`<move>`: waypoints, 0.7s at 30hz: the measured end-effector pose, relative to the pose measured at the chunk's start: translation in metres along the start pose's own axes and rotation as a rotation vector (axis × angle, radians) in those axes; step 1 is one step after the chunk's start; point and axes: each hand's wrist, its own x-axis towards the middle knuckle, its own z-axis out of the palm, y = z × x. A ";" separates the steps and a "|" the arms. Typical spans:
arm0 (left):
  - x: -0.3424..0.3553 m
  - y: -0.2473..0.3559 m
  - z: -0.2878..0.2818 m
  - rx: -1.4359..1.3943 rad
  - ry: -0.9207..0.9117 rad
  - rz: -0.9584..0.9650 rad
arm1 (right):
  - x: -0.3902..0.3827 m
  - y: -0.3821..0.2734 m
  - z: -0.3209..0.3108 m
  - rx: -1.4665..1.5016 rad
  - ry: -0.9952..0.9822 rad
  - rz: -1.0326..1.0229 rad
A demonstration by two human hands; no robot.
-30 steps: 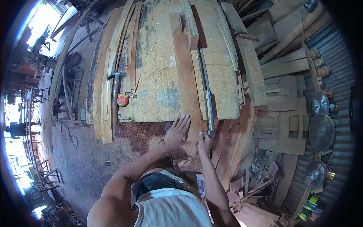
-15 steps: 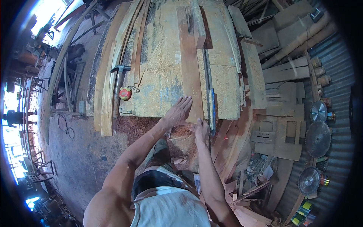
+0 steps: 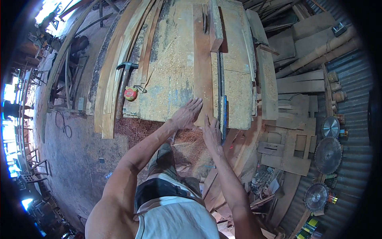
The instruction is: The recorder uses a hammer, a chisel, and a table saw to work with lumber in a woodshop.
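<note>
A long brown wooden board (image 3: 203,75) lies lengthwise on the dusty worktable, its near end at the table's front edge. My left hand (image 3: 188,114) rests flat along the board's left edge, fingers stretched out and close together. At the near end, my right hand (image 3: 212,129) grips the board, with the index finger extended on top and the other fingers curled. Toward the far end, a dark curved blade (image 3: 205,20) stands up at the board. A thick wooden block (image 3: 215,30) runs beside it on the right, and a metal bar (image 3: 220,79) continues nearer me.
A blue-edged strip (image 3: 225,113) lies right of my right hand. On the left are a hammer (image 3: 125,85), a red-and-yellow tape measure (image 3: 130,94) and long planks (image 3: 107,95). Sawdust covers the table (image 3: 171,75). Circular saw blades (image 3: 328,155) hang on the corrugated wall.
My right hand has shifted slightly forward with the board's near end, and its index finger now points along the top. My left hand stays flat at the edge. The view has shifted a little.
</note>
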 end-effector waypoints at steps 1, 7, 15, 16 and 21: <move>0.002 -0.004 0.000 0.029 -0.017 -0.003 | 0.005 0.002 0.003 -0.029 0.073 -0.063; 0.014 -0.023 -0.006 0.012 -0.008 0.031 | 0.020 0.008 0.009 -0.125 0.094 -0.091; 0.019 -0.035 -0.015 0.010 0.038 0.090 | 0.031 0.016 0.007 -0.092 0.043 -0.136; 0.021 -0.038 -0.016 0.015 0.036 0.090 | 0.033 0.016 0.008 -0.097 0.080 -0.149; 0.038 -0.058 -0.023 0.050 -0.009 0.082 | 0.057 0.016 0.009 -0.070 0.087 -0.142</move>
